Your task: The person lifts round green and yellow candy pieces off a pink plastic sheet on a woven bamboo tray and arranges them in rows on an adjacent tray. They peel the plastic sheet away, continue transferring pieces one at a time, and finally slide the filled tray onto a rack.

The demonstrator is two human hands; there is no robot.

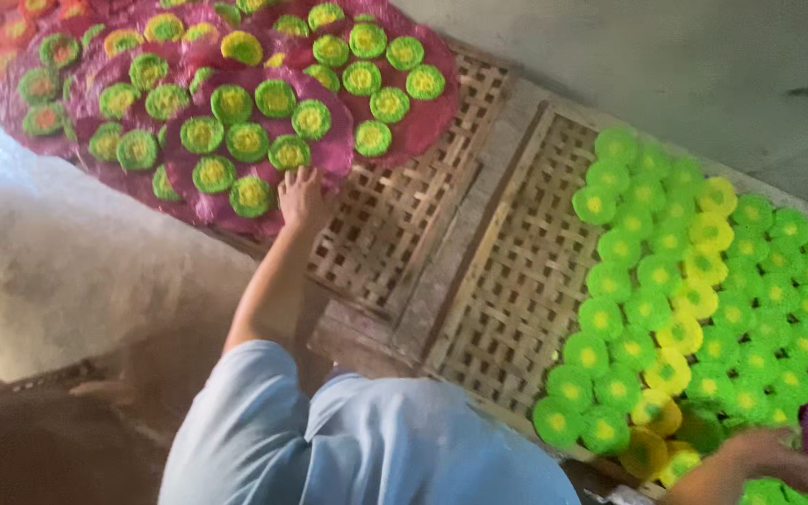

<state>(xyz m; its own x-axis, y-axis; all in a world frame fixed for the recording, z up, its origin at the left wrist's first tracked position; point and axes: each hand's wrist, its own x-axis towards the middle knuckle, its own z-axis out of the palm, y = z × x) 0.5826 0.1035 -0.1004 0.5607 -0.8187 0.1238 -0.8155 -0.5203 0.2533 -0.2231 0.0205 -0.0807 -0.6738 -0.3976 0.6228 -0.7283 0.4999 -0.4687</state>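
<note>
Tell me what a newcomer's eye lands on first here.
Bright green and yellow discs crowd the woven bamboo tray at right, with the right hand at their lower edge. At upper left, green-yellow discs on magenta rounds cover another tray, where the left hand touches the edge.

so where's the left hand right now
In the head view the left hand is upper left of centre, resting at the near edge of the magenta sheets with green-yellow discs, beside the bare woven bamboo tray.
</note>
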